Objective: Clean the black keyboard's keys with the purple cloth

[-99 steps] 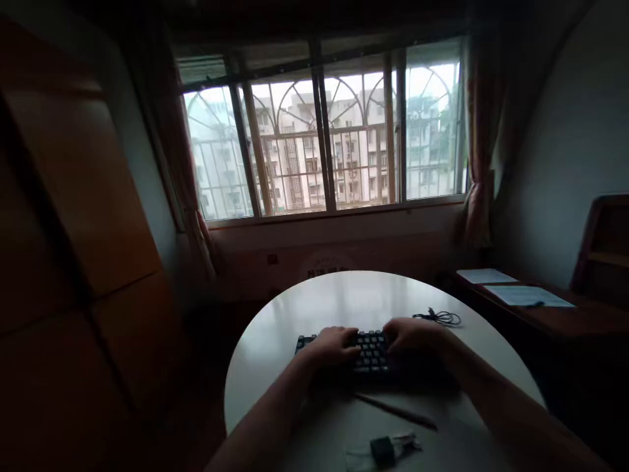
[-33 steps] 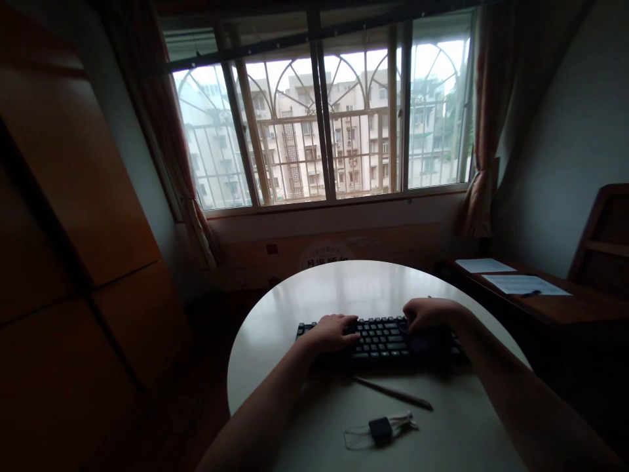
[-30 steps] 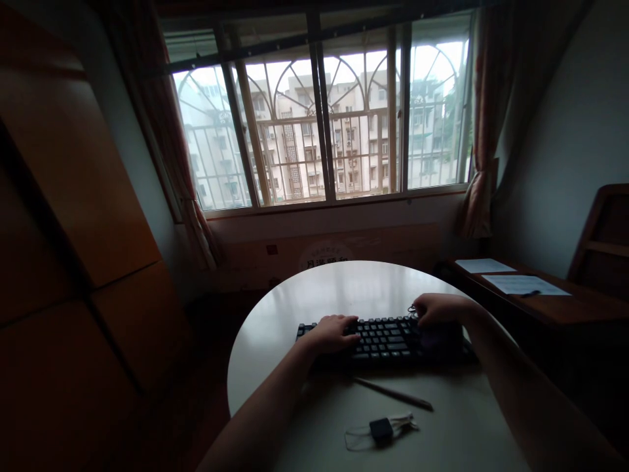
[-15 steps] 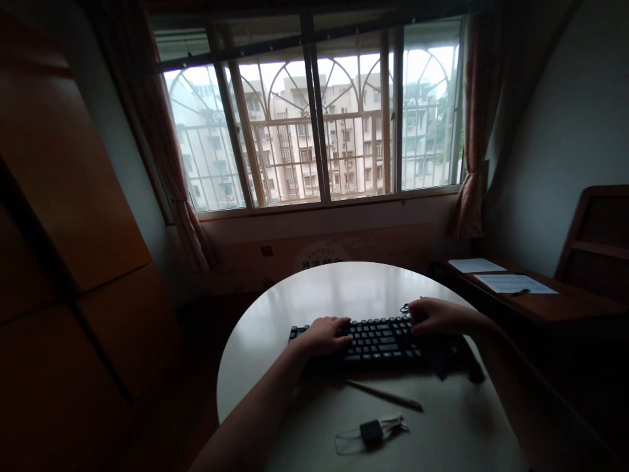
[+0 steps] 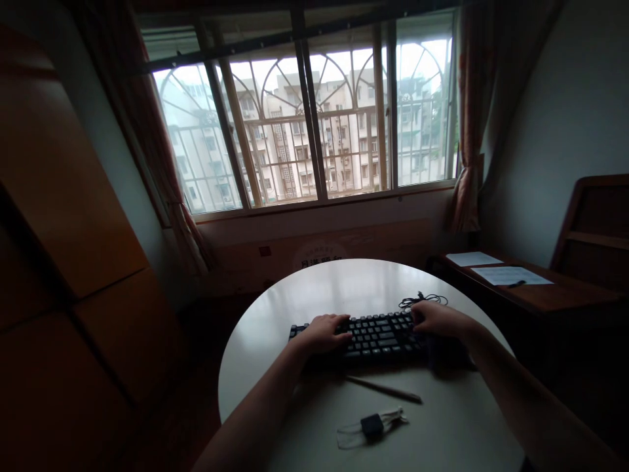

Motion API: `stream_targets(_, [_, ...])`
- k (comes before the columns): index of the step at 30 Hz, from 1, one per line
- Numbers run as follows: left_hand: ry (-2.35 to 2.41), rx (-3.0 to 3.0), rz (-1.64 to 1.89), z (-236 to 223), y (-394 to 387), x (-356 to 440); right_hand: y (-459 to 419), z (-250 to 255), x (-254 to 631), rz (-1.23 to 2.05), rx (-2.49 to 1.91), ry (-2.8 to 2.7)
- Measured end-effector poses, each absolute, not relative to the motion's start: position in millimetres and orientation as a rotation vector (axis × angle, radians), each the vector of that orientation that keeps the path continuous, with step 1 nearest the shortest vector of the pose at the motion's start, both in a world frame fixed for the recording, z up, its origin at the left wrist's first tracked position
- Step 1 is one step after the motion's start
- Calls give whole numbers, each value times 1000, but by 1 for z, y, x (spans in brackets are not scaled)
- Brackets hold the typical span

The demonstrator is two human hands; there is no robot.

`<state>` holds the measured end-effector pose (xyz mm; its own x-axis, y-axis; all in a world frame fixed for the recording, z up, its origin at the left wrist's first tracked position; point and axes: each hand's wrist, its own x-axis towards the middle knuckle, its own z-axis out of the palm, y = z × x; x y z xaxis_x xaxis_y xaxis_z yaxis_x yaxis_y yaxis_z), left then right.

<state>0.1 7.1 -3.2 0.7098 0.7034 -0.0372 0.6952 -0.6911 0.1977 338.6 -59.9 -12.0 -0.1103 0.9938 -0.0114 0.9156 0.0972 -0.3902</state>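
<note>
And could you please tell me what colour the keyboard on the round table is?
The keyboard looks black; it shows in the head view, the only one.

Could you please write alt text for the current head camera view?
A left hand rests on a black keyboard, while the right hand, bent over its right part, may hold something dark, hard to make out. On the round white table, a coiled cable lies behind the keyboard, and a thin stick in front. Beyond is a barred window.
</note>
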Motion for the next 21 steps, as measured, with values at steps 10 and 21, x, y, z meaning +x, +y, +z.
stream_targets(10, [1150, 2697, 33, 6, -1, 3, -58, -12, 299, 337, -1808, -2160])
stream_targets(21, [1133, 2715, 76, 1, 4, 1, -57, -23, 351, 441, -1917, -2005])
